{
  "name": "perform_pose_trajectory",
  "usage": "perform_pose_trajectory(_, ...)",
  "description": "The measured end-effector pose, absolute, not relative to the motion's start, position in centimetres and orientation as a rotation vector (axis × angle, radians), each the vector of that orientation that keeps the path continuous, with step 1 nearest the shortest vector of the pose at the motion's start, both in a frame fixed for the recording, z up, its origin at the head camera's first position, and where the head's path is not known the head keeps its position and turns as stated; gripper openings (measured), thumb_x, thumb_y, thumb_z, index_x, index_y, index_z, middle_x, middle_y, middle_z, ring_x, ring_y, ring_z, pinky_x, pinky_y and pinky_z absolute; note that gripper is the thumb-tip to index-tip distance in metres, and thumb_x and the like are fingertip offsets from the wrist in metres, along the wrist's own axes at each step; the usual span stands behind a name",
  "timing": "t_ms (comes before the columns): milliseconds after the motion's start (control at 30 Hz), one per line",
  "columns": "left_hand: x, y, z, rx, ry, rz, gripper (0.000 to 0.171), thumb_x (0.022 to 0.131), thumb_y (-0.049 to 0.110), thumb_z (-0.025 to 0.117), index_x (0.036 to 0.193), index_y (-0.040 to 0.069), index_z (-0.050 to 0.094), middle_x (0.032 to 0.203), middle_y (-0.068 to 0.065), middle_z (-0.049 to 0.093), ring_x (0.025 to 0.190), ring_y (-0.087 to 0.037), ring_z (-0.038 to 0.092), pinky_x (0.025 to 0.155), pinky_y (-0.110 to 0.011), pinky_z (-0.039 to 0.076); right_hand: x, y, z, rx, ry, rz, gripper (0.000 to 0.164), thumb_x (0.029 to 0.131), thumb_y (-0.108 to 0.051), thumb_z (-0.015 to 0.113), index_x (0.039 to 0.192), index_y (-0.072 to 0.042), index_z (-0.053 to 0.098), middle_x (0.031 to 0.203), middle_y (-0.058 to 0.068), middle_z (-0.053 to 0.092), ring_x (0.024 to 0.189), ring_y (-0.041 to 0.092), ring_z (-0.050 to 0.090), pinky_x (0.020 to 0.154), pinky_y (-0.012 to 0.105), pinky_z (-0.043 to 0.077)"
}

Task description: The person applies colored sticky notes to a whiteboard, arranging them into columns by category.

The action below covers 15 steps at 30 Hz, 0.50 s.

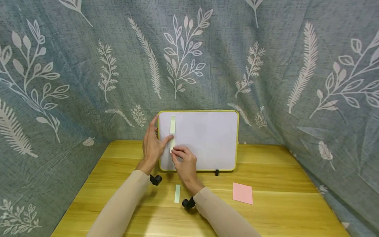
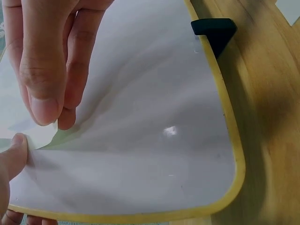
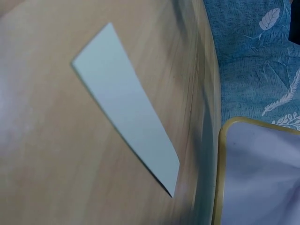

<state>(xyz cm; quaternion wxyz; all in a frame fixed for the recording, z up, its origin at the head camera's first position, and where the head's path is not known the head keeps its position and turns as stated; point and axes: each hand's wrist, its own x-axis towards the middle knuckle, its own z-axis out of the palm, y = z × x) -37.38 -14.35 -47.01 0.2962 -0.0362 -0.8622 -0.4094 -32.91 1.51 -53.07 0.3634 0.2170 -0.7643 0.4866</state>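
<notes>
A whiteboard point(image 1: 207, 141) with a yellow frame stands upright on the table. One pale green sticky note strip point(image 1: 172, 124) is on its left part, and a second strip point(image 1: 172, 143) continues below it. My left hand point(image 1: 152, 144) grips the board's left edge, fingers behind it. The left thumb point(image 2: 15, 154) presses on the lower strip near its top. With thumb and fingertips, my right hand point(image 1: 186, 163) pinches the lower end of that strip. In the left wrist view, the strip's held end point(image 2: 47, 135) lifts a little off the board. The right wrist view does not show the right hand.
A pale green strip pad point(image 1: 177, 193) lies on the wooden table point(image 1: 278, 171) in front of the board. To the right is a square pink sticky note pad point(image 1: 242, 193). A black foot point(image 1: 217, 172) supports the board. Patterned cloth point(image 1: 189, 65) hangs behind.
</notes>
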Motion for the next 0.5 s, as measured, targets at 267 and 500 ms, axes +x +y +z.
perform_pose_trajectory(267, -37.3, -14.69, -46.9, -0.138, -2.315, -1.095, 0.111, 0.098, 0.031, 0.099, 0.184, 0.04, 0.029, 0.121, -0.014, 0.072, 0.094, -0.036, 0.075, 0.072, -0.043, 0.056, -32.78, 1.83, -53.32, 0.575, -1.972, 1.2, 0.01, 0.098, 0.002, 0.092, 0.108, 0.002, 0.092, 0.114, 0.013, 0.086, 0.105, 0.029, 0.087, 0.09, 0.037, 0.073)
perform_pose_trajectory(500, -36.87, -14.91, -46.7, -0.178, -2.318, -1.103, 0.112, 0.098, 0.023, 0.098, 0.185, 0.04, 0.028, 0.124, -0.016, 0.071, 0.094, -0.038, 0.075, 0.072, -0.045, 0.055, -32.38, 2.24, -53.32, 0.598, -2.023, 1.259, 0.009, 0.1, 0.002, 0.089, 0.109, 0.004, 0.091, 0.115, 0.015, 0.085, 0.099, 0.027, 0.088, 0.088, 0.028, 0.072)
